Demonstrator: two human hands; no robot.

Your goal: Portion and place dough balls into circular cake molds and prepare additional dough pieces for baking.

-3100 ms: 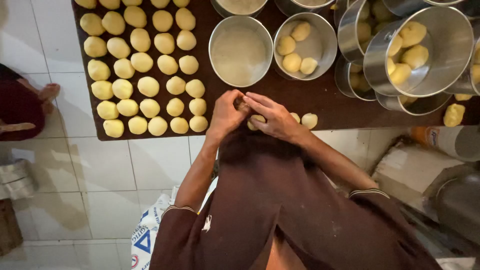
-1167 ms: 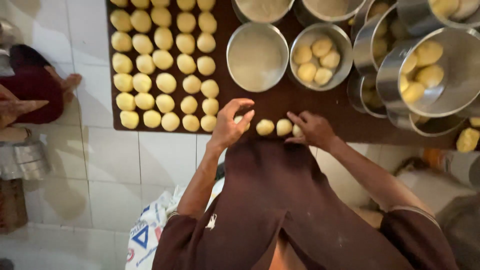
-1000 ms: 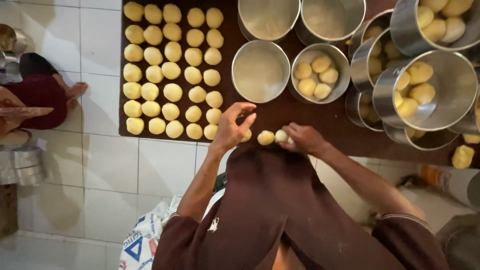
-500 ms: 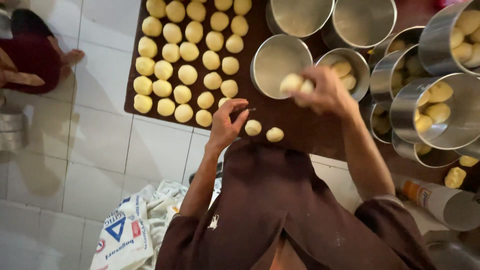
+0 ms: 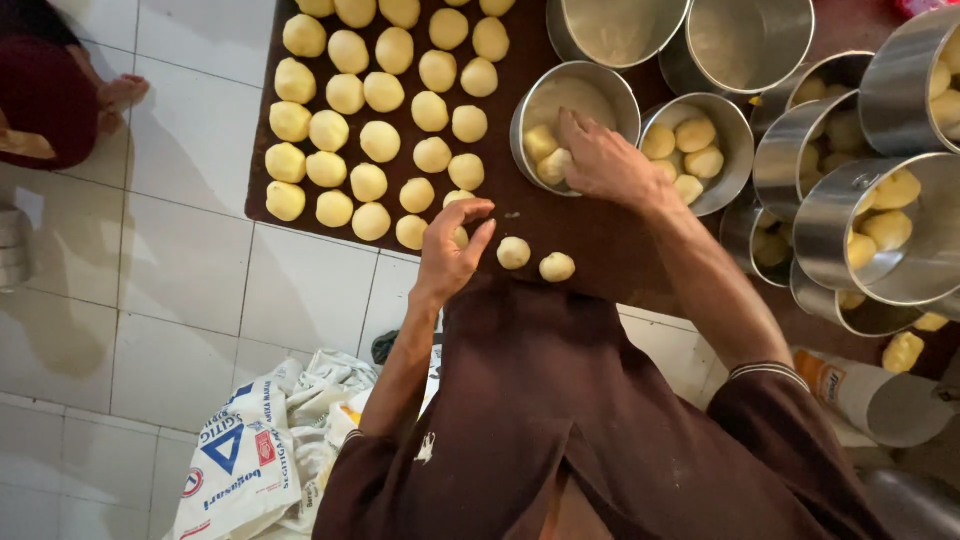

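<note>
Right hand (image 5: 600, 160) reaches ahead into the steel bowl (image 5: 620, 92), fingers on a dough ball (image 5: 553, 166). Left hand (image 5: 452, 245), nearer, cups another ball (image 5: 459, 237) on the desk (image 5: 600, 235).

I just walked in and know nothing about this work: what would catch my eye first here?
First, the rows of pale yellow dough balls on the dark brown board, upper left. Then the shiny steel tins crowded at the right. The right hand reaches into one tin, while the left hand rests on a ball at the board's near edge.
</note>
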